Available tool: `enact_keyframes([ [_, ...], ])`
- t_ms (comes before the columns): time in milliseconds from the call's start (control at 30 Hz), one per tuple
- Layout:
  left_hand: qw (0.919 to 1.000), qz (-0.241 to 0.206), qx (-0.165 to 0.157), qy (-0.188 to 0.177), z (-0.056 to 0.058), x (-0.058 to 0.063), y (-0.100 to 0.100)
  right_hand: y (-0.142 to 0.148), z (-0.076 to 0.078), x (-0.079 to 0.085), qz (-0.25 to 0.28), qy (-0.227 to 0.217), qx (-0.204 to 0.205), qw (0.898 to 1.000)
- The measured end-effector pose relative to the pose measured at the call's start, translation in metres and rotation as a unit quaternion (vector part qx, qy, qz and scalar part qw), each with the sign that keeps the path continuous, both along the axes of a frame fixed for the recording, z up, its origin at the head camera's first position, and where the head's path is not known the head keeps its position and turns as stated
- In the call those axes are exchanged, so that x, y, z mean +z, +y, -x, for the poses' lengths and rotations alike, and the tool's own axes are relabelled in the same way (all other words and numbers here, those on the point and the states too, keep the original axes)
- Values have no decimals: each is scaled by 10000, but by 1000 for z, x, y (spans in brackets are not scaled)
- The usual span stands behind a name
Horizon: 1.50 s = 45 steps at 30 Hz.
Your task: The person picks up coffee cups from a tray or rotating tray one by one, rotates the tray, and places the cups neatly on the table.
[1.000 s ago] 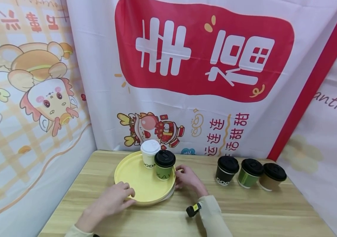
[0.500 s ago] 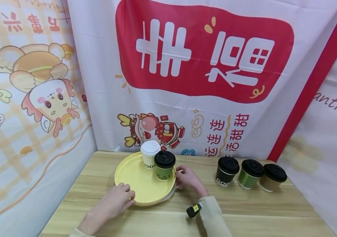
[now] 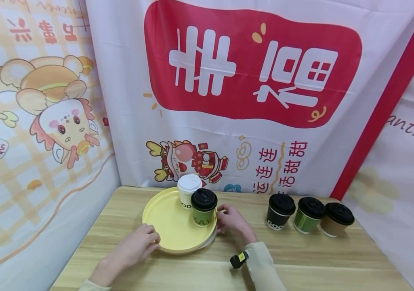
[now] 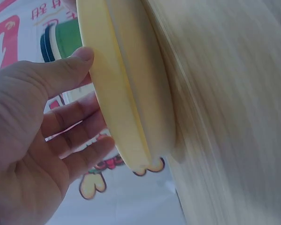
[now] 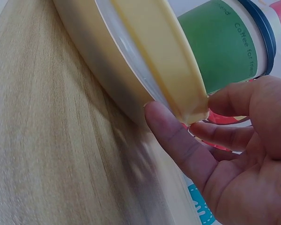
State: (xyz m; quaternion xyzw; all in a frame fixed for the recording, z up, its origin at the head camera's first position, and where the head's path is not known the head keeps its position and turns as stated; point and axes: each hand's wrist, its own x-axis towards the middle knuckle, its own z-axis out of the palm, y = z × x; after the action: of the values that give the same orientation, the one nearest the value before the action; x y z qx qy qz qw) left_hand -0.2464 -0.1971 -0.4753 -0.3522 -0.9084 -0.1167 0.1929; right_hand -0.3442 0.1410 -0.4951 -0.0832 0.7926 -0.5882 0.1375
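Note:
A round yellow tray sits over a pale round base on the wooden table. Two lidded paper cups stand upright on its far right part: a white cup with a white lid and a green cup with a black lid. My left hand is at the tray's front left; the left wrist view shows thumb and fingertips at the rim, fingers loosely extended. At the right side, my right hand holds the edge, index finger at the tray's rim and thumb lower, by the pale base.
Three black-lidded cups stand in a row at the right: a black cup, a green-sleeved cup and a brown cup. A printed cloth hangs behind the wooden table, with another cloth along the left.
The tray and its two cups have turned slightly clockwise, the green cup coming a little nearer. My left hand has slid slightly left along the rim; the right hand stays at its side.

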Motion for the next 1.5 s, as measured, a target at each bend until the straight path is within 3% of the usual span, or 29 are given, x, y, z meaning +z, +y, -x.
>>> enact_keyframes([
  [400,9982,-404,-350,-287,11,-3,-17,0,-1,0,-100,82,-22,9999],
  [567,9980,-366,-53,-509,12,-2,-15,0,-2,0,-136,87,-53,9999],
  [700,9982,-529,90,-261,11,0,-8,0,0,-2,-98,98,-57,9999],
  [900,9967,-768,-137,241,8,2,5,0,2,-5,-90,83,-84,9999],
  [1233,9966,-586,-574,17,1,6,24,0,2,-5,-150,91,-83,9998],
  [1500,9987,-18,-474,-209,-1,7,31,0,2,-2,-173,14,-53,9998],
])
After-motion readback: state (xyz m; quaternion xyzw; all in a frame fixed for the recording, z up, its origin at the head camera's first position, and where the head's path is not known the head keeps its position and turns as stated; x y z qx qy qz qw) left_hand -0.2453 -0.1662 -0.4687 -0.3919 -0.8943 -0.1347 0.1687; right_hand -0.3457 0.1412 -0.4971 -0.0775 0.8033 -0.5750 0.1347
